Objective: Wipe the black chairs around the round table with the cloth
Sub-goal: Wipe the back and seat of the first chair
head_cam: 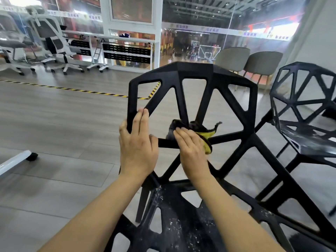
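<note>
A black chair (193,71) with an open lattice back stands right in front of me, its dusty seat at the bottom of the view. My left hand (138,142) grips the left upright of the backrest, thumb behind the bar and fingers over it. My right hand (190,148) lies flat with straight fingers on a dark and yellow cloth (203,131), pressing it against the hub where the back's bars meet. A second black chair (305,104) of the same kind stands to the right, with white dust on its seat.
Two grey upholstered chairs (249,60) stand behind by the glass wall. White office chairs (54,44) and a white desk line the far left. Yellow-black tape (72,90) runs across the grey floor. A white bar with a caster (20,159) juts in at the left edge.
</note>
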### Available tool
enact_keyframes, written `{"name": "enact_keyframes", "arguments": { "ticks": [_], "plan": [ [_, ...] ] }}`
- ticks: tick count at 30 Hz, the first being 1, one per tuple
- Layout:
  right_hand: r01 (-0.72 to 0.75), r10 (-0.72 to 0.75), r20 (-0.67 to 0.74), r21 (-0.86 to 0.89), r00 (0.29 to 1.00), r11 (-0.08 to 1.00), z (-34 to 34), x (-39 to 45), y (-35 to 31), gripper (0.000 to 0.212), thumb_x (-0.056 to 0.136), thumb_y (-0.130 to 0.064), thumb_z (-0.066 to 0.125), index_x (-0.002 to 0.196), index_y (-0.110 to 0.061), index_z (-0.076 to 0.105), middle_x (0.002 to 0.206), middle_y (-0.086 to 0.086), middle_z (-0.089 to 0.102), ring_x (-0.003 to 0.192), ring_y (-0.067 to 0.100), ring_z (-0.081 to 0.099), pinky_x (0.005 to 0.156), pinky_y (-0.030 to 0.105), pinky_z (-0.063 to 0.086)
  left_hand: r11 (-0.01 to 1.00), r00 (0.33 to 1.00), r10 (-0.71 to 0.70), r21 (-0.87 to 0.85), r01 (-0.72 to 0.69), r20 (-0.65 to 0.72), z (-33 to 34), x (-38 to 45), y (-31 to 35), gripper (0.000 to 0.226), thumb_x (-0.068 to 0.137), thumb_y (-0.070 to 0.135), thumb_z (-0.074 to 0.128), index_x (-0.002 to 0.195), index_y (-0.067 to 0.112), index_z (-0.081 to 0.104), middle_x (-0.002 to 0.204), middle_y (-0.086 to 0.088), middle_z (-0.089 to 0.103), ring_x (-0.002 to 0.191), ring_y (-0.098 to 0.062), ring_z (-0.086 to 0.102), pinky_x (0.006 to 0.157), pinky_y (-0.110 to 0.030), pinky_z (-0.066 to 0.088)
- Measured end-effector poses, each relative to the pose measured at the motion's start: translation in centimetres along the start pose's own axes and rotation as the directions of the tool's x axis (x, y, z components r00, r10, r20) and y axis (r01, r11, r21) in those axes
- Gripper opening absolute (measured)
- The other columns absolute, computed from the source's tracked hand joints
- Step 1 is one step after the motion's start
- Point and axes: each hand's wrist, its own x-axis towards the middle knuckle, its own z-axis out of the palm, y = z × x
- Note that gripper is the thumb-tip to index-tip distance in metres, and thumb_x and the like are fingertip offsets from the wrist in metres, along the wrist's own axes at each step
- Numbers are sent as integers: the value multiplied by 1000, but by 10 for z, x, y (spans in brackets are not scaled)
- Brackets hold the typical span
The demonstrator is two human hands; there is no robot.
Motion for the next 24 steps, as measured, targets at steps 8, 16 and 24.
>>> {"name": "enact_keyframes", "arguments": {
  "ticks": [8,16,24],
  "plan": [
    [-168,171,-60,42,983,985,-23,13,1,47,88,10,48,131,-2,63,131,11,63,108,32,57,96,44,49,1000,1000,-3,-14,3,-17,-1,-1,-3,63,91,24,34,154,16,30,161,3,26,138,-32,37,110,-45,29],
    [-264,261,70,36,963,964,1,-48,5,60,83,15,54,140,-1,54,141,12,56,114,32,52,102,43,48,999,1000,-8,-43,7,-28,3,4,-2,63,90,25,31,152,18,33,160,3,29,137,-31,39,109,-40,27],
    [-332,340,-21,160,940,929,-26,-35,-3,43,91,2,42,127,-4,65,123,11,65,102,30,56,95,40,48,1000,999,-3,6,3,-47,2,-1,-4,59,90,23,35,149,19,38,160,2,26,135,-34,38,110,-41,25]
  ]
}}
